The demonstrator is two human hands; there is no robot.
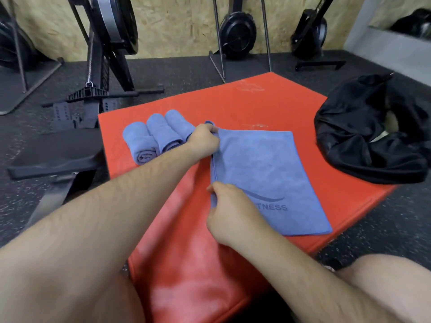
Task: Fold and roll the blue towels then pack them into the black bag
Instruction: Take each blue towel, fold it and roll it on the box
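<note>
The left hand (pixel 205 141) and the right hand (pixel 231 213) are both pinching the left edge of the flat blue towel (pixel 263 173), which is lying on the red surface (pixel 233 101), with the black bag (pixel 373 136) to its right. If they are rolling unevenly, they are risking a crooked roll, or bumping the rolled towels (pixel 158 136) just left of it.

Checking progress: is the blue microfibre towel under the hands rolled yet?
No, the blue microfibre towel lies flat, unrolled, on the red padded platform.
</note>
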